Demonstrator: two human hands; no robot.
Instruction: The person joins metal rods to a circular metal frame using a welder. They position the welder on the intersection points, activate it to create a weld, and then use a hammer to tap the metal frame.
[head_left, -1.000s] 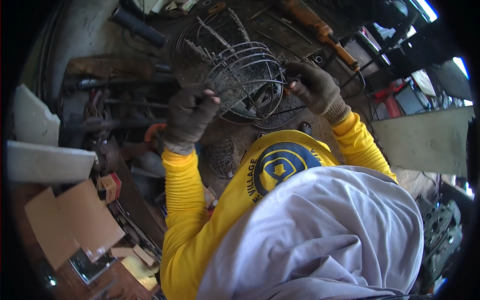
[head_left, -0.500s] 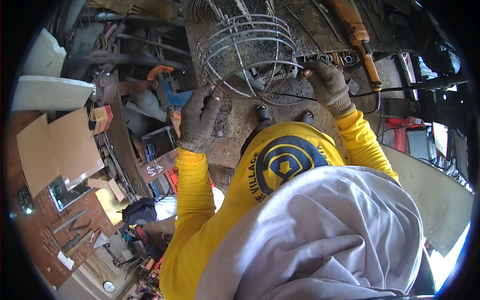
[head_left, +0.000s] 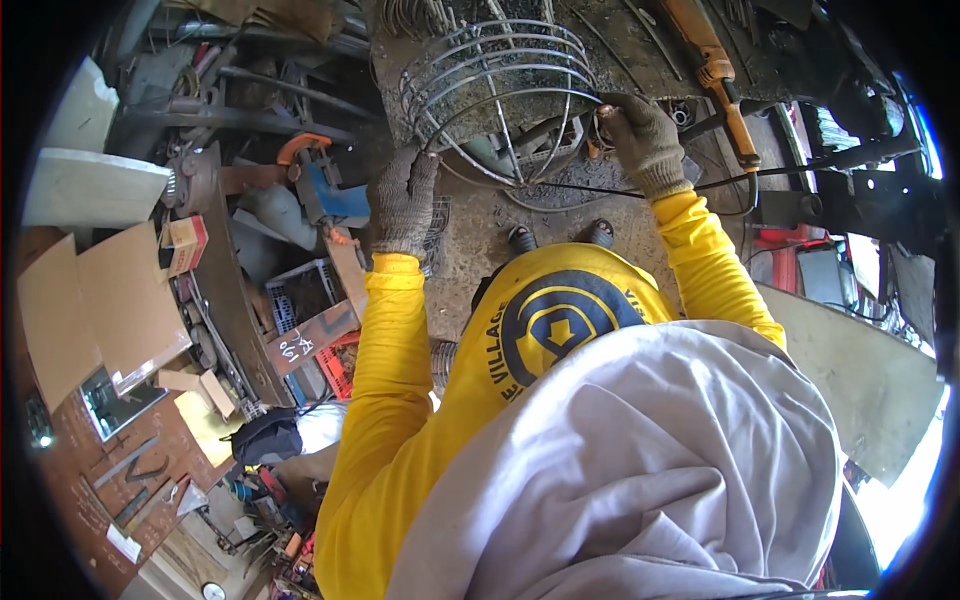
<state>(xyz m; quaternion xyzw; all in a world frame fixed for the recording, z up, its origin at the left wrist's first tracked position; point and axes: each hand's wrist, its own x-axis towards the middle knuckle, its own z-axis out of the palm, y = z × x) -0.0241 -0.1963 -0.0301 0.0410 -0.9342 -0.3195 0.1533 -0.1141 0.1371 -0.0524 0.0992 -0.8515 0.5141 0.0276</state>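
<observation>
The left hand in a brown knitted glove (head_left: 403, 205) and the right hand in a brown knitted glove (head_left: 645, 145) each grasp, with bent fingers, one end of a thin curved grey metal rod (head_left: 520, 94). This rod is at the near side of a rounded cage of grey metal rods (head_left: 505, 68), which is far, between the hands. At far right lies a long orange power tool (head_left: 712, 70).

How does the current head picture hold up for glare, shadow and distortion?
Head view: white glare at the lower right rim; black corners and fisheye bending toward the edges; the left gloved hand partly lost in shadow at its knuckles; the right gloved hand better lit; the wire cage fairly clear.
</observation>
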